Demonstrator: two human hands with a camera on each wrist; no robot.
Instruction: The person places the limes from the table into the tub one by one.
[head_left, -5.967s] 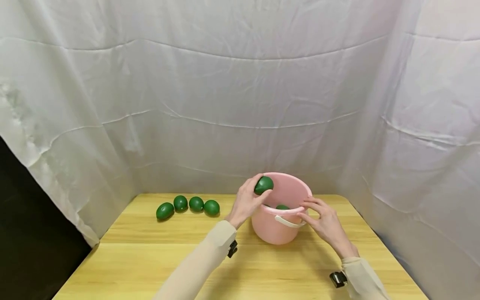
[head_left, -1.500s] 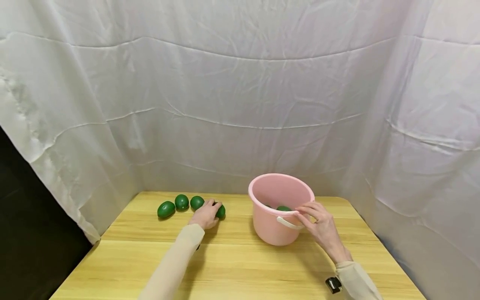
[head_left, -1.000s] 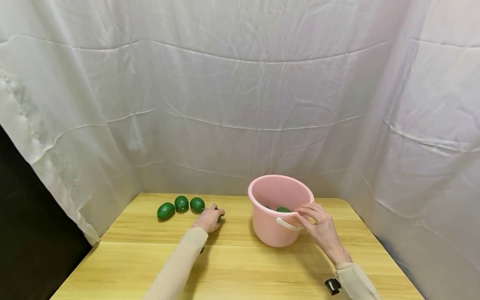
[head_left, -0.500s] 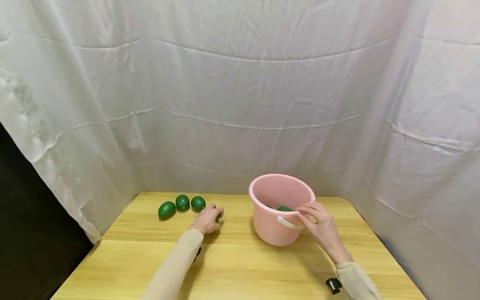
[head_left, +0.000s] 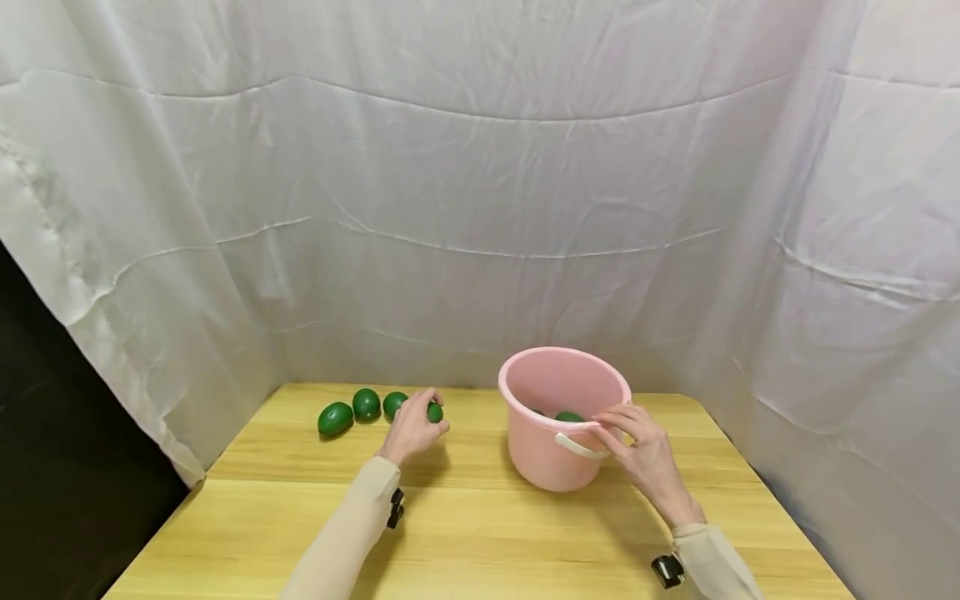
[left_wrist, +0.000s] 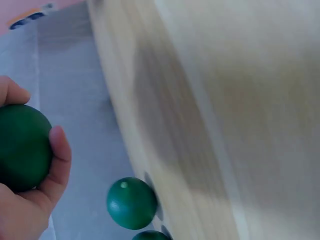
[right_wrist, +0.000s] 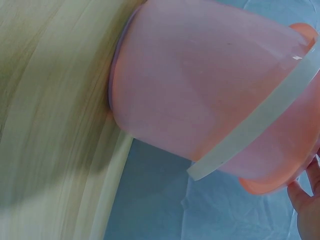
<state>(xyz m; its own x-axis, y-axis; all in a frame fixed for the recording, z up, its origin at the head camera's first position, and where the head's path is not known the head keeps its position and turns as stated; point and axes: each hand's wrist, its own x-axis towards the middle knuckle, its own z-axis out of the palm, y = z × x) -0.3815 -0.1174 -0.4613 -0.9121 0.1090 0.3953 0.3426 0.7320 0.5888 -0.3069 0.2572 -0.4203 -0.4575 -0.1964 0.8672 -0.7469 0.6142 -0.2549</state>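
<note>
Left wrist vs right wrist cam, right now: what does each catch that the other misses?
Only left wrist: the left hand gripping a green fruit, two more green fruits (one cut off by the frame edge), and a dark blue marking on pink in the top-left corner.

Only right wrist: the right hand at the rim of the pink bucket, plus its white handle and lower body.

Both: the wooden table, the cloth, and some pink; in left wrist just a corner, apparently the bucket.
</note>
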